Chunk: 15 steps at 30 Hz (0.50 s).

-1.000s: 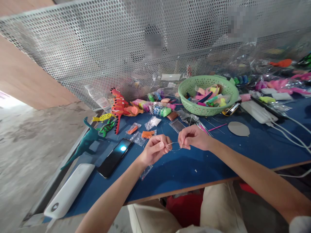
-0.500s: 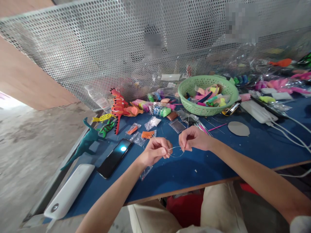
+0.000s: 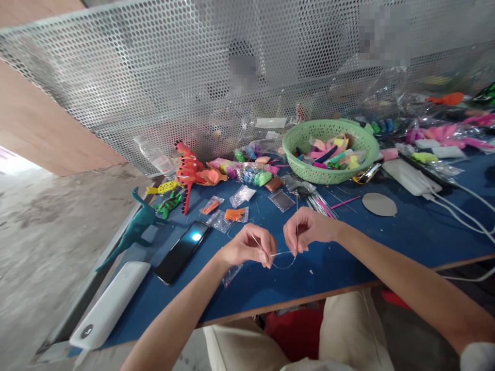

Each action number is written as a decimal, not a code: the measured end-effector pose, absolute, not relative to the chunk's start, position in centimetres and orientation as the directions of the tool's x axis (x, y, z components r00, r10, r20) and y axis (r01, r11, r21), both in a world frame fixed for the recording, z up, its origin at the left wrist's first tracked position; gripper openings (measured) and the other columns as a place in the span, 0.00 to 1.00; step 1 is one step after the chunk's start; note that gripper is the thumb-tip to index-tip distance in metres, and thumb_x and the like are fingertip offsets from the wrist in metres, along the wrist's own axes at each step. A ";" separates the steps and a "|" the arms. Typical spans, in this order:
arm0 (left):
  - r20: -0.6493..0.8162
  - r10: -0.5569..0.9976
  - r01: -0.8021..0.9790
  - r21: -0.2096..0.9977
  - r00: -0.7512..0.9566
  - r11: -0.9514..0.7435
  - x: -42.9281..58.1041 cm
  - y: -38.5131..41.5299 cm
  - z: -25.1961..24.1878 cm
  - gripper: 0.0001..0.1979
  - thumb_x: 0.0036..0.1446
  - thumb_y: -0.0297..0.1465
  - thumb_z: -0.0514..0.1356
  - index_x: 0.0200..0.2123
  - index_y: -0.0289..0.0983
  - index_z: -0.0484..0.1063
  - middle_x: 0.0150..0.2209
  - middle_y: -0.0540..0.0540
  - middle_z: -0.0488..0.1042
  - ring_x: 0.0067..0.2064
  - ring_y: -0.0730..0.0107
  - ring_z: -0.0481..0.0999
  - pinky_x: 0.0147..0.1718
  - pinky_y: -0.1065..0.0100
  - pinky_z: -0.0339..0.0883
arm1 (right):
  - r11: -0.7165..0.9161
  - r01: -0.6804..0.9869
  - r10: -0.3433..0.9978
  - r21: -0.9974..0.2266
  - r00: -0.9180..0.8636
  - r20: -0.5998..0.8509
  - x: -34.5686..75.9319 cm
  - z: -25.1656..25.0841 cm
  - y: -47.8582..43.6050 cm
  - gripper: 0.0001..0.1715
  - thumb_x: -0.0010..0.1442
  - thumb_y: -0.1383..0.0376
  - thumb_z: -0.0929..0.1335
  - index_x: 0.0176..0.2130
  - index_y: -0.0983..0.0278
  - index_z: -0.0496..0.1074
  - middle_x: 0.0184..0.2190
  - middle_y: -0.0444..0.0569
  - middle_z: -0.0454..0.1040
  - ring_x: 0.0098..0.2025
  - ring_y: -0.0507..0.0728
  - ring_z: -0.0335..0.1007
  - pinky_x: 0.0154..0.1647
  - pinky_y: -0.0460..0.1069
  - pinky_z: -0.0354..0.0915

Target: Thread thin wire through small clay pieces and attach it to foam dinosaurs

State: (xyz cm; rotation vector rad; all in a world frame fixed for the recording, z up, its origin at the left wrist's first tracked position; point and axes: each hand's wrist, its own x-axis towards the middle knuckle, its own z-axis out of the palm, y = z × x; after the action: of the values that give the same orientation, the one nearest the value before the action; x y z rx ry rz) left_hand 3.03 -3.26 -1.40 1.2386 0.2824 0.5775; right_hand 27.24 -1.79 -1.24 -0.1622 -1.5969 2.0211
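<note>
A thin, pale wire (image 3: pixel 286 267) curves in a loop between my two hands, above the blue table. My left hand (image 3: pixel 253 246) pinches one part of it between thumb and fingers, with a straight end sticking up past the knuckles. Opposite, my right hand (image 3: pixel 305 229) is closed in a pinch on the other side of the loop, and another end rises above those fingers. Just beyond my left hand lies an orange clay piece (image 3: pixel 234 214) in a small clear bag. A bundle of thin silvery wires (image 3: pixel 320 205) rests behind my right hand.
A green basket (image 3: pixel 328 175) of colourful clay packets stands at the back. To the left are a black phone (image 3: pixel 181 252), a white power bank (image 3: pixel 112 304), a teal dinosaur (image 3: pixel 139 226) and a red dinosaur (image 3: pixel 189 167). A grey disc (image 3: pixel 379 204) and white cables (image 3: pixel 460 208) lie right.
Both hands have come slightly lower and nearer to me, still holding the wire. Its loop hangs lower, and the ends above the fingers show more clearly.
</note>
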 end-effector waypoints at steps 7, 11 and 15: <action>0.121 0.488 -0.249 0.946 0.865 0.207 3.1 -3.3 -1.8 0.16 0.49 0.37 0.73 0.25 0.35 0.72 0.23 0.44 0.76 0.25 0.68 0.76 0.27 0.69 0.67 | -0.180 -0.280 0.426 -0.943 -0.886 0.182 27.1 -0.9 -2.1 0.04 0.54 0.71 0.78 0.32 0.68 0.80 0.29 0.49 0.81 0.28 0.49 0.75 0.25 0.41 0.68; 0.126 0.486 -0.257 0.943 0.865 0.213 3.2 -3.3 -1.7 0.15 0.50 0.36 0.73 0.25 0.35 0.72 0.24 0.43 0.77 0.26 0.68 0.76 0.27 0.68 0.68 | -0.202 -0.313 0.440 -0.928 -0.875 0.200 26.8 -1.1 -2.0 0.05 0.54 0.71 0.78 0.31 0.68 0.79 0.28 0.49 0.81 0.25 0.48 0.72 0.22 0.40 0.65; 0.163 0.473 -0.287 0.937 0.866 0.201 3.4 -3.1 -1.6 0.14 0.49 0.35 0.73 0.25 0.35 0.73 0.23 0.43 0.77 0.26 0.67 0.76 0.27 0.68 0.69 | -0.185 -0.348 0.465 -0.919 -0.855 0.230 26.9 -1.4 -1.9 0.04 0.55 0.71 0.77 0.32 0.68 0.79 0.28 0.49 0.81 0.22 0.46 0.69 0.22 0.40 0.65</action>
State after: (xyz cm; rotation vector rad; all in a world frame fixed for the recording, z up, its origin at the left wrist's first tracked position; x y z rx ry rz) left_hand 3.40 -3.06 -1.60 1.2619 0.1736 0.5342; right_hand 26.85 -1.89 -1.38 -0.1357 -1.5701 2.0756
